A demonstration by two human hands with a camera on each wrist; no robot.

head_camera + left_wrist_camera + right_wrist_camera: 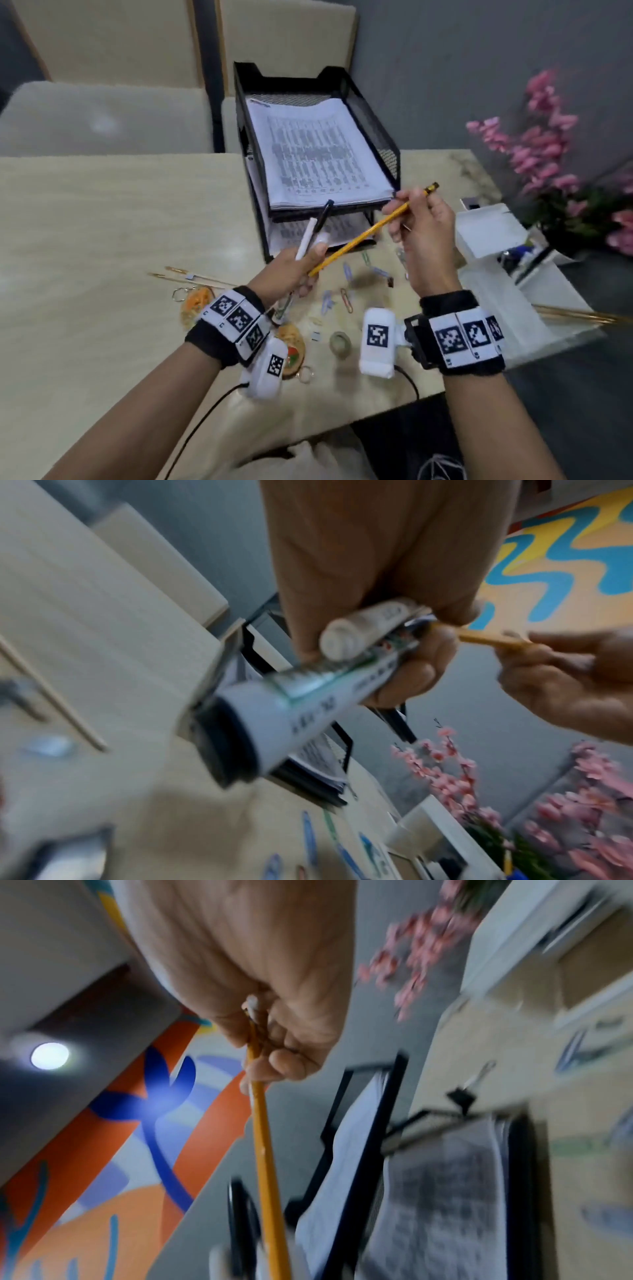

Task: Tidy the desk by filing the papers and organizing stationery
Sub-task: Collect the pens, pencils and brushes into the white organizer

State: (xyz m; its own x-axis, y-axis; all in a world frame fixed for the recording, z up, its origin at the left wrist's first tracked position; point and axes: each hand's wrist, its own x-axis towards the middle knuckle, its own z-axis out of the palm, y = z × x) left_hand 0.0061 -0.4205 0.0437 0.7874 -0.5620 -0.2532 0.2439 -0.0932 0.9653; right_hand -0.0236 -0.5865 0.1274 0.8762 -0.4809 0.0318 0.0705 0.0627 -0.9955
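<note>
In the head view my left hand (305, 265) grips a bundle of pens upright above the desk: a white pen (306, 240), a black pen (323, 216) and, in the left wrist view, a thick white marker (274, 712) with a dark cap. My right hand (409, 205) pinches a yellow pencil (363, 236) near its eraser end. The pencil slants down to the left, and its tip reaches into my left hand's fingers (421, 669). Behind both hands stands the black mesh paper tray (383, 137) with printed papers (308, 150) in both tiers.
Coloured paper clips (346, 298), a small binder clip (389, 282), a tape roll (340, 342), keychains (195, 301) and thin sticks (191, 277) lie on the desk below my hands. A white organiser box (489, 233) and pink flowers (548, 144) stand at the right.
</note>
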